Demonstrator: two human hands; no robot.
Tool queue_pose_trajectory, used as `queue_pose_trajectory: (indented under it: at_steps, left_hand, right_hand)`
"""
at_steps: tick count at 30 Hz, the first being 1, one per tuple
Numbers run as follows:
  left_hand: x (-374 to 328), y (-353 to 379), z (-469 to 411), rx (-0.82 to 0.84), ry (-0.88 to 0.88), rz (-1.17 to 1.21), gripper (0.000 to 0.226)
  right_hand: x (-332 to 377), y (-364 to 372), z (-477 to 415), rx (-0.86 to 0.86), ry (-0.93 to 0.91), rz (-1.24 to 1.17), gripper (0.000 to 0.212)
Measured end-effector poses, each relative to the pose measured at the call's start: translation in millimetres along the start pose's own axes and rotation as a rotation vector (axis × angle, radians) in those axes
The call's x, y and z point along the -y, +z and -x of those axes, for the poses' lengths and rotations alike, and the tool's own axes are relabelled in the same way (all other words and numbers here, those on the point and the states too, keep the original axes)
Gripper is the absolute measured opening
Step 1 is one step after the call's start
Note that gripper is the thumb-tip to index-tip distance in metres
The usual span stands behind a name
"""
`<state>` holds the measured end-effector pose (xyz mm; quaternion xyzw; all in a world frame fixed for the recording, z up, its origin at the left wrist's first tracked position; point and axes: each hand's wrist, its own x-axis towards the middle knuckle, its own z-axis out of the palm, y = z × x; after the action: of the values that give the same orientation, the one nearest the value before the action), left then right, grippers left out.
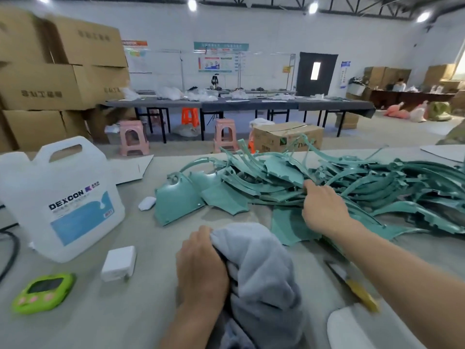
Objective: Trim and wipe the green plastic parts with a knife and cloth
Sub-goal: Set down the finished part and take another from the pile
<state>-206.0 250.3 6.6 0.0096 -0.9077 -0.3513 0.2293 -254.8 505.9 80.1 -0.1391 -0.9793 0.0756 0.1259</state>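
Still near the start, by the look of it. Big heap of green plastic parts [339,182] on the table [151,311], no clean stack to be seen. Left hand [201,268] squeezed shut on the grey cloth [261,273]. Right hand [323,207] reaching onto the heap, fingertips hidden, so hard to tell. Yellow-handled knife [352,285] lying loose under that arm, blurry.

Left hand [201,270] clenched, right hand [323,210] outstretched
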Motion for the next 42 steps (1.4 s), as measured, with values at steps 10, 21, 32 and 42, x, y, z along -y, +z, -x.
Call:
queue_pose_trajectory:
  at_steps: [10, 21, 32, 42]
  left_hand:
    - [12.2, -0.5, -13.5, 0.102, -0.089, -0.001, 0.021]
    - [-1.3, -20.6, -3.6, -0.199, 0.001, 0.280, 0.069]
    - [-31.6, -56.4, 13.1, -0.097, -0.022, 1.003, 0.078]
    - [1.9, -85.7, 12.2, -0.024, -0.524, 1.310, 0.015]
  right_hand:
    - [-12.1, -10.9, -21.2, -0.267, -0.052, 0.046, 0.037]
    - [4.7, -89.6, 1.3, -0.366, 0.090, -0.974, 0.019]
    - [66.4, -82.0, 81.9, 0.098, -0.080, -1.086, 0.006]
    - [122.7, -3.4, 137.2, 0.521, -0.036, -1.233, 0.014]
